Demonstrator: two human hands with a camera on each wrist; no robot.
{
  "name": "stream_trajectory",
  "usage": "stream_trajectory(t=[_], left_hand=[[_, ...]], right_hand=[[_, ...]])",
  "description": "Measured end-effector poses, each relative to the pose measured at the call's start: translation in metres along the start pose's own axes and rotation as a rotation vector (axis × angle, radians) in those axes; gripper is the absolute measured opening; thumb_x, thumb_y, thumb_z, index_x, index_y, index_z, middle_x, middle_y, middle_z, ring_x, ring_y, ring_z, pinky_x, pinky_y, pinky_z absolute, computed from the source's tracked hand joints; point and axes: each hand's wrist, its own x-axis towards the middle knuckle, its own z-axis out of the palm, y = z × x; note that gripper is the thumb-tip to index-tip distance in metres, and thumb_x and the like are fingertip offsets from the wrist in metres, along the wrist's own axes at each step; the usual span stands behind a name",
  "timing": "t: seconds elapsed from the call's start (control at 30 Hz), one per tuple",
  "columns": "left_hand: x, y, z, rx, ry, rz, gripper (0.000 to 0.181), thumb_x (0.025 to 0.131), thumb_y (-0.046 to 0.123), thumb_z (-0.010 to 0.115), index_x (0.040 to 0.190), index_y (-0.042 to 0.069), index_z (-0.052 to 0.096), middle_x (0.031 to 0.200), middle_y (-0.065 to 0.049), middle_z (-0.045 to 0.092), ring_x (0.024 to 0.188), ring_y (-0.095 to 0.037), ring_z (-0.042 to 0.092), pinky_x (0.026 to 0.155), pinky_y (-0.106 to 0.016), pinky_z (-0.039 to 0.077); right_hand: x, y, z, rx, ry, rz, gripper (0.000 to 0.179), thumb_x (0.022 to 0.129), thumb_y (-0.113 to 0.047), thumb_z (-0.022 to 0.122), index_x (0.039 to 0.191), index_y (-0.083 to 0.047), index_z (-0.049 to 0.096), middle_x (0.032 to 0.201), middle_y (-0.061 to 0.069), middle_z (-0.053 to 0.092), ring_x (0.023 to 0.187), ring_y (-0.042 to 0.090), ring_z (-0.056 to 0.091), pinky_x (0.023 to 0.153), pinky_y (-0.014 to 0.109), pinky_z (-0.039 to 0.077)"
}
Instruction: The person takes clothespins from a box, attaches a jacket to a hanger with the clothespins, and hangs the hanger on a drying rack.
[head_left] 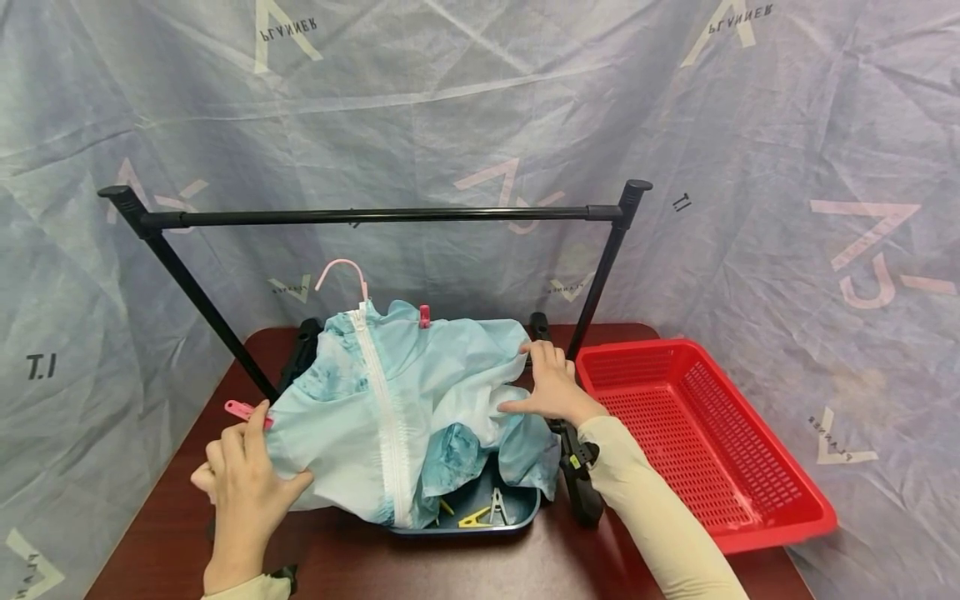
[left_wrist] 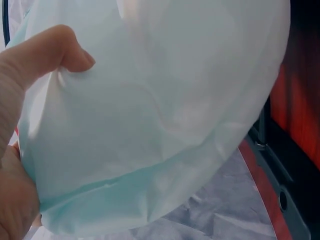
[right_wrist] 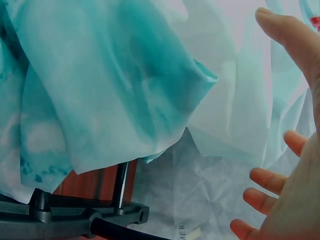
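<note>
A light blue, tie-dyed jacket (head_left: 457, 354) with a white zipper (head_left: 382, 408) hangs on a pink hanger (head_left: 345, 265), its lower part bunched over a dark blue tray (head_left: 517, 518). My left hand (head_left: 243, 471) grips its left side; in the left wrist view the thumb (left_wrist: 62, 47) presses the front of the cloth. Close by is a pink clip (head_left: 242, 410), and a red clip (head_left: 424, 316) sits near the collar. At the jacket's right side is my right hand (head_left: 555, 385), thumb and fingers spread. In the right wrist view the fingers (right_wrist: 267, 181) show apart and hold nothing.
Behind the jacket stands a black rack with a horizontal bar (head_left: 390, 216). Yellow and white clips (head_left: 497, 507) lie in the tray. A red plastic basket (head_left: 693, 433) is on the right of the brown table (head_left: 322, 554). A grey printed sheet (head_left: 480, 100) forms the backdrop.
</note>
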Motion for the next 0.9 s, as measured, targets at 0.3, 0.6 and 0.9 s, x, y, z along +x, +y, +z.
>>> stream_trajectory(t=[0.3,0.6,0.9], left_hand=[[0.001,0.0,0.001,-0.043,-0.015,-0.009,0.121,0.027,-0.005,0.095,0.137,-0.005,0.045,0.097,-0.03,0.041,0.08,-0.048,0.032,0.065,-0.061,0.015],[0.001,-0.002,0.002,-0.069,-0.041,-0.024,0.119,0.029,-0.007,0.094,0.138,-0.005,0.044,0.098,-0.029,0.04,0.083,-0.05,0.032,0.066,-0.061,0.015],[0.002,-0.002,0.005,-0.097,-0.035,0.002,0.119,0.029,-0.006,0.093,0.138,-0.004,0.044,0.099,-0.028,0.041,0.083,-0.048,0.032,0.066,-0.06,0.015]], right_hand=[[-0.001,0.009,0.002,0.072,0.132,-0.042,0.106,0.069,-0.046,0.087,0.145,-0.005,0.025,0.147,0.018,0.027,0.128,0.037,0.029,0.097,0.056,0.026],[-0.002,0.011,0.001,0.064,0.175,-0.107,0.114,0.068,-0.048,0.088,0.152,-0.013,0.019,0.151,0.016,0.022,0.135,0.035,0.024,0.103,0.058,0.021],[-0.004,0.011,0.001,0.05,0.224,-0.181,0.114,0.067,-0.045,0.089,0.153,-0.016,0.02,0.153,0.017,0.02,0.14,0.033,0.017,0.106,0.059,0.018]])
